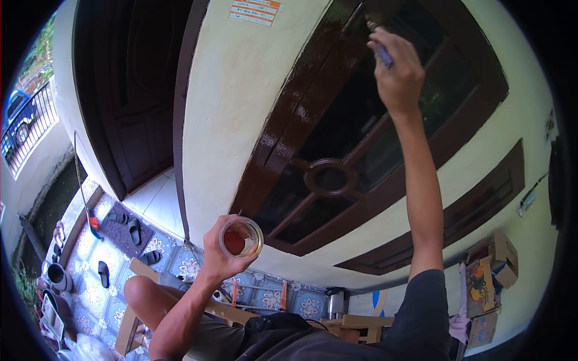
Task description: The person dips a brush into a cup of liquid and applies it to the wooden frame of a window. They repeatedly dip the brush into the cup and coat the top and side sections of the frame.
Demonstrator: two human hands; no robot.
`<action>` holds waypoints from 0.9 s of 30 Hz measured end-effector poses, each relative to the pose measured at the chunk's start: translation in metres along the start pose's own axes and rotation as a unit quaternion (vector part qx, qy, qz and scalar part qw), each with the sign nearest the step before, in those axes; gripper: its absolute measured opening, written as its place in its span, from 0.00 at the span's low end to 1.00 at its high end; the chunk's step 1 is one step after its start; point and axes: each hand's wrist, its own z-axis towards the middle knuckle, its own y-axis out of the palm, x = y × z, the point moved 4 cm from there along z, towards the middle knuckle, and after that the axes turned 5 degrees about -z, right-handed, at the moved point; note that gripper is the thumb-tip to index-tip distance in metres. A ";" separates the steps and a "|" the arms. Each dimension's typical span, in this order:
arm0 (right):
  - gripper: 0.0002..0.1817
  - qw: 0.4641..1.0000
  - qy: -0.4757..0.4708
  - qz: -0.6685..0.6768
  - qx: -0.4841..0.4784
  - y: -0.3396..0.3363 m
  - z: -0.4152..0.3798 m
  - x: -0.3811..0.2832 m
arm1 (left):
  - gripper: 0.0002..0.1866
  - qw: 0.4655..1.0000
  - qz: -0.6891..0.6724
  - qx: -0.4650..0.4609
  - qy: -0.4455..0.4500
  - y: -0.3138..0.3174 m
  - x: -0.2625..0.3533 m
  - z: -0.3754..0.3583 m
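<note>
My left hand [218, 253] is wrapped round a clear jar [241, 237] with reddish-brown liquid inside, its open top facing the camera. Raised at the upper right, my right hand [397, 66] grips a brush [383, 54] by its purple handle. The brush's bristles point up and left, near the dark brown window frame [355, 66]; whether they touch it I cannot tell. Glossy, wet-looking brown covers the frame's left side. A round wooden ring [330, 177] sits among the bars over the dark glass.
An open dark door [135, 90] stands to the left. Sandals [133, 231] and a broom [93, 222] are on the tiled floor. Cardboard boxes [481, 286] are stacked at the lower right. A wooden bench [226, 311] is beneath me.
</note>
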 end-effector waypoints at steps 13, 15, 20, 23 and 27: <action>0.18 0.997 0.017 0.060 -0.044 -0.024 -0.047 -0.041 | 0.25 1.000 0.001 0.006 0.009 -0.002 0.001 -0.001; 0.18 0.999 0.000 0.044 -0.002 -0.022 -0.038 -0.029 | 0.25 1.000 0.005 0.003 0.007 0.000 0.000 -0.002; 0.17 1.000 -0.002 0.016 0.017 -0.007 -0.030 -0.011 | 0.29 0.999 0.024 -0.003 0.037 0.001 0.000 -0.001; 0.16 1.000 0.009 0.023 -0.018 -0.002 -0.043 -0.016 | 0.25 1.000 -0.005 0.002 0.010 0.001 0.002 -0.001; 0.15 0.996 0.044 0.068 -0.042 -0.009 -0.067 -0.042 | 0.25 1.000 -0.003 0.007 0.014 0.000 0.004 0.002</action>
